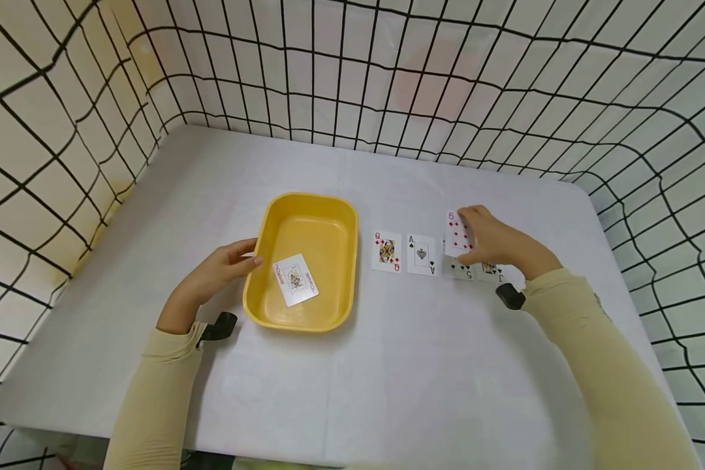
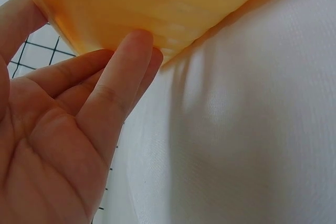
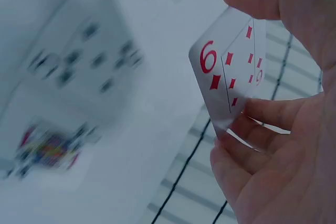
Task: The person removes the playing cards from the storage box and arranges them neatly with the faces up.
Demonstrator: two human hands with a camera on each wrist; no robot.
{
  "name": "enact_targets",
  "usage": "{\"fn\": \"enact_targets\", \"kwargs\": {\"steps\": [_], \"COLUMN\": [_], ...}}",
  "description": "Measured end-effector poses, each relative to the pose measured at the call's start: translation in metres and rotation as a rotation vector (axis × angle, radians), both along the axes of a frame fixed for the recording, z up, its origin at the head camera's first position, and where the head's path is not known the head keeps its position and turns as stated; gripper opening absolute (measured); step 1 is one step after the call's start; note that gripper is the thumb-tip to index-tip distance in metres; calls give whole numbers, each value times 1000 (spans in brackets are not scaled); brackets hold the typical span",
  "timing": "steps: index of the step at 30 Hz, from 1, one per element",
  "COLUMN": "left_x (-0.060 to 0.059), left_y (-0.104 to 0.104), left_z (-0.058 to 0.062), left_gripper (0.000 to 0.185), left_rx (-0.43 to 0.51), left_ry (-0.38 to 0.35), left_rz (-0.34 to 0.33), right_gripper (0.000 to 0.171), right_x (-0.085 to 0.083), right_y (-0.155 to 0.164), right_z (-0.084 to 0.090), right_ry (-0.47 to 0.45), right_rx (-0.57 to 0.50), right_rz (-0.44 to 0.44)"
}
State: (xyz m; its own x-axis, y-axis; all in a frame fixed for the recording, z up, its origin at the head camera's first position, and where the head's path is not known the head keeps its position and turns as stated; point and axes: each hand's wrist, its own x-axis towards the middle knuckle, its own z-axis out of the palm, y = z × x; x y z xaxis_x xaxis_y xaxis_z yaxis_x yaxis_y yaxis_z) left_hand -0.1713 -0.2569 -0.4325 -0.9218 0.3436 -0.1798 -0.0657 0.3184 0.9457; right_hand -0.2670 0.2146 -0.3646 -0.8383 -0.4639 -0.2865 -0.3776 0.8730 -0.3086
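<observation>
My right hand [image 1: 496,241] holds a six of diamonds [image 1: 457,232] by its edges, thumb on one side and fingertips on the other. In the right wrist view the card [image 3: 228,66] is raised off the cloth, its face showing. Below it lie a black five [image 1: 461,269], partly covered, and a jack [image 1: 491,270], partly behind the hand. To their left are an ace of spades [image 1: 421,254] and a queen of diamonds [image 1: 386,252]. My left hand [image 1: 214,274] rests extended fingers against the left wall of a yellow tray [image 1: 354,287], where a joker [image 1: 296,280] lies face up.
A white cloth [image 1: 411,378] covers the table. Black wire mesh [image 1: 376,64] stands along the back and both sides. Small black wrist cameras sit at the left cuff [image 1: 220,326] and the right cuff [image 1: 510,297].
</observation>
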Motion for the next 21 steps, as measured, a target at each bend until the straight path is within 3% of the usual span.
{"fn": "enact_targets", "kwargs": {"steps": [4, 11, 21], "left_x": [1, 2, 1], "left_y": [2, 3, 2], "left_z": [3, 4, 2], "left_gripper": [56, 56, 54], "left_rx": [-7, -12, -18], "left_ry": [-3, -11, -10], "left_rz": [0, 10, 9], "right_gripper": [94, 93, 99], "right_x": [6, 12, 10], "right_y": [44, 100, 122], "right_z": [-13, -31, -51], "right_ry": [25, -14, -103], "right_rx": [80, 160, 223], "right_rz": [-38, -67, -122]}}
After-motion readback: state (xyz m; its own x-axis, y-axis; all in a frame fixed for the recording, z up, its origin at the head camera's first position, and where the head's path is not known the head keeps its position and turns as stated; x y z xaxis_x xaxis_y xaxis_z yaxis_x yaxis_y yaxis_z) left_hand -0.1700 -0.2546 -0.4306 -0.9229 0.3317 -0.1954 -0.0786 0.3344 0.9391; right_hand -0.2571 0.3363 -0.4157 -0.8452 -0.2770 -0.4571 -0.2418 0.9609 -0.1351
